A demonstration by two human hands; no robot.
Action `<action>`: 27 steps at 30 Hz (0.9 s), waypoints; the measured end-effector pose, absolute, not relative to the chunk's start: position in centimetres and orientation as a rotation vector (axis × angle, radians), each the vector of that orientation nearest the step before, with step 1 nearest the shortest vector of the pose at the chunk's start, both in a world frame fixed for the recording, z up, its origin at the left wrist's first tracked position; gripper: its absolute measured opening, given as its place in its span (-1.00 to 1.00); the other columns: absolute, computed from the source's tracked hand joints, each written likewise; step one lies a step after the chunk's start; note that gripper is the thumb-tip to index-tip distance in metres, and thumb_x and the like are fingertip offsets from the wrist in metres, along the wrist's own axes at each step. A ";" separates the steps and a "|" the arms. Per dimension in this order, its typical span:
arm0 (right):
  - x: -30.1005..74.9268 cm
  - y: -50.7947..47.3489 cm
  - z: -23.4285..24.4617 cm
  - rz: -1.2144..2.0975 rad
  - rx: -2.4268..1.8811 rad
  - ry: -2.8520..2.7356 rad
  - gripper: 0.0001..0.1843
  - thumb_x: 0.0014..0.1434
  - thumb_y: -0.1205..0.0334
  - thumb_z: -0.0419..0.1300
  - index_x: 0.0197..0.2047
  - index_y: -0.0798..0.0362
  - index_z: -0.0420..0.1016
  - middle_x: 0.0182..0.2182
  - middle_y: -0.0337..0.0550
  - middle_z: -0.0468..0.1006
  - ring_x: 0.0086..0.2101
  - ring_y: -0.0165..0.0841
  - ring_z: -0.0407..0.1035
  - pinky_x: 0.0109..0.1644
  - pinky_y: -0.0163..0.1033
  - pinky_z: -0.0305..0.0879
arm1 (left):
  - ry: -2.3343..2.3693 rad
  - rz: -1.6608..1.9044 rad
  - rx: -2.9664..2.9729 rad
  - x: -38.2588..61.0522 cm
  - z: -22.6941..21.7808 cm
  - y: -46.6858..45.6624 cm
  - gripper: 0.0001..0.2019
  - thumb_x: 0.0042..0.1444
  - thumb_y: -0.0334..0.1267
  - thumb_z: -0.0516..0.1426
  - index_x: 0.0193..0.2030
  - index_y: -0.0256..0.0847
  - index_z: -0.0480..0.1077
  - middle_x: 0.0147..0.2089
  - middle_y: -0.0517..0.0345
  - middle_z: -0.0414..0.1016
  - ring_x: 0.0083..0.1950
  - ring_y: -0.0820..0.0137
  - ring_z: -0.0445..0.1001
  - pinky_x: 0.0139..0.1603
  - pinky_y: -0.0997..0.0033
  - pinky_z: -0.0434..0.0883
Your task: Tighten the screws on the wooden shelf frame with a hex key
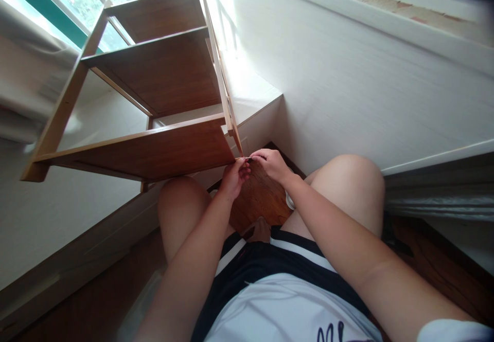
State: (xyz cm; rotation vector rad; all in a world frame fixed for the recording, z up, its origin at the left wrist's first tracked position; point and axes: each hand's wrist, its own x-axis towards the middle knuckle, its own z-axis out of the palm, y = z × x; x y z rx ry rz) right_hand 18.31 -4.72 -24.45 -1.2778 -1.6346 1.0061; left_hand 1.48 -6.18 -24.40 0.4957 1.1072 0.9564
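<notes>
Toward twelve o'clock, the left hand [232, 176] and right hand [273, 164] are pinching a slim piece [248, 158] by the wooden rack [154, 72] — shelves [142, 149] looking joined, this corner seemingly unfinished.

The three-tier wooden shelf rack [154, 74] has flat reddish-brown panels set between paler, honey-coloured side posts, with open gaps between the tiers. It slants across the upper left of the view, assembled in one piece, its nearest panel reaching down to a corner near the centre. Just beside that corner is a thin, pale sliver [248, 158], too small to identify.
</notes>
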 end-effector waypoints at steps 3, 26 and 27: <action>17.9 -4.6 -25.0 1.177 -1.293 -1.509 -0.72 0.27 0.11 0.16 -0.26 0.10 0.62 -0.57 -0.24 0.50 -0.56 -0.39 0.38 -0.42 -0.28 0.35 | 1.104 0.958 0.501 1.5 -24.4 -6.2 -0.70 -0.03 -0.05 0.33 -0.25 -0.20 0.52 -0.32 0.20 0.50 -0.40 0.53 0.45 -0.44 0.54 0.30; 17.1 -4.6 -25.7 1.398 -1.284 -1.316 -0.31 0.14 -0.47 0.09 -0.41 0.08 0.42 -0.63 -0.32 0.32 -0.66 -0.48 0.25 -0.58 -0.35 0.20 | 1.107 0.950 0.532 1.5 -24.5 -6.2 -0.70 -0.02 -0.04 0.33 -0.23 -0.20 0.54 -0.31 0.20 0.51 -0.39 0.53 0.44 -0.43 0.54 0.28; 17.1 -4.6 -25.7 1.397 -1.274 -1.331 -0.31 0.14 -0.46 0.08 -0.42 0.08 0.41 -0.63 -0.32 0.33 -0.65 -0.47 0.26 -0.57 -0.35 0.20 | 1.106 0.950 0.535 1.5 -24.5 -6.2 -0.70 -0.02 -0.04 0.33 -0.25 -0.20 0.54 -0.30 0.20 0.52 -0.39 0.53 0.44 -0.43 0.54 0.28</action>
